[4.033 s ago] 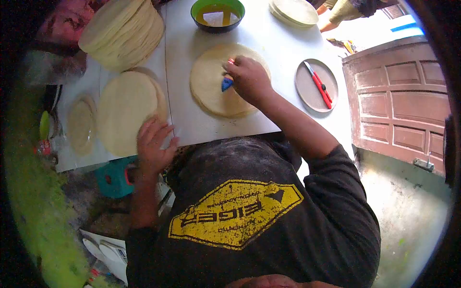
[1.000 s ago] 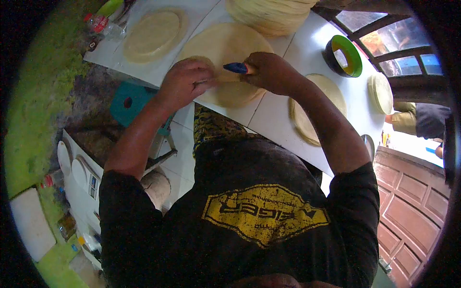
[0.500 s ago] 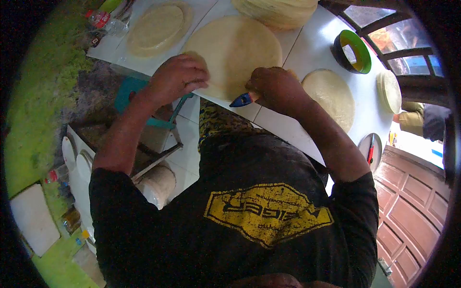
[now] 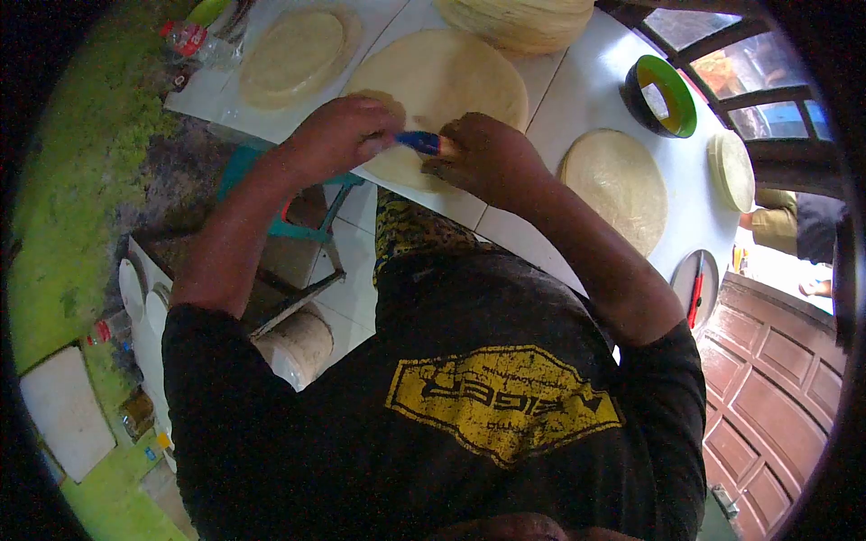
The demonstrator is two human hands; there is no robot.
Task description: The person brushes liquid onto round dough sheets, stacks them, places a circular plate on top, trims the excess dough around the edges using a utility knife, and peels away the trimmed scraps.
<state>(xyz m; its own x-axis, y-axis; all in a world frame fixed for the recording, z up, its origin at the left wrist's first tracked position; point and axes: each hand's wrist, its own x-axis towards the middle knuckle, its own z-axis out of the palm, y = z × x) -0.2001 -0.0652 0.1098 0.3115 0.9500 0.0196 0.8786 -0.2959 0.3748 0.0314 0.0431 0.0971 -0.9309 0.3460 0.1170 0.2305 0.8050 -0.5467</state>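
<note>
A large round sheet of thin pale dough [image 4: 460,77] lies on the white tiled table, near the front edge. My left hand [image 4: 343,135] is closed at the sheet's near left side, where a raised bit of edge shows beyond the fingers. In my right hand [image 4: 492,162] is a brush [image 4: 420,142] with a wooden handle and a blue ferrule. Its tip points left and meets the fingers of my left hand; the bristles are not clear. Right of my right hand lies a smaller stack of round sheets [image 4: 615,185].
A thick pile of sheets [image 4: 523,20] stands at the back. Further right are a green-and-black bowl [image 4: 642,99] with yellow liquid, another round stack [image 4: 732,171] and a plate holding a red-handled tool [image 4: 695,302]. More sheets [image 4: 293,59] lie at left beside a plastic bottle [image 4: 203,41].
My right hand has brought the brush left and upward, from the table's front edge over the sheet to my left hand. My left hand has shifted slightly right.
</note>
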